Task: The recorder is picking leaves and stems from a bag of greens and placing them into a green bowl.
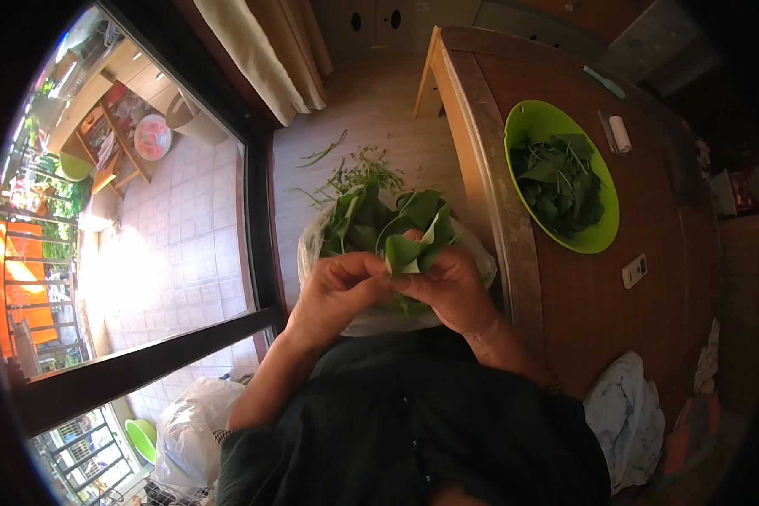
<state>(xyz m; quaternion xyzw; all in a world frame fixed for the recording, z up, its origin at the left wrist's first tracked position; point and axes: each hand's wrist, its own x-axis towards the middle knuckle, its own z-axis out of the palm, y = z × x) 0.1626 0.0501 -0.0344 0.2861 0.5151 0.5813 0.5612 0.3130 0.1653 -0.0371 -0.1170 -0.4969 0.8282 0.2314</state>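
In front of my body, both hands meet over a white plastic bag (310,244) filled with leafy greens (358,211). My right hand (457,291) is closed around a green leafy sprig (419,250), its broad leaves fanning out above the fingers. My left hand (346,291) is pinched, with its thumb and fingertips against the lower end of the same sprig. The stem between the fingertips is mostly hidden. Beyond the bag, a scatter of cut stems and bits (371,171) lies on the floor.
To the right, a wooden table (531,308) carries a lime-green bowl (600,240) of leaves, a white roll (620,135), a small white device (635,271) and a crumpled cloth (626,413). On the left stands a dark-framed glass door (266,211), with a white bag (196,426) near it.
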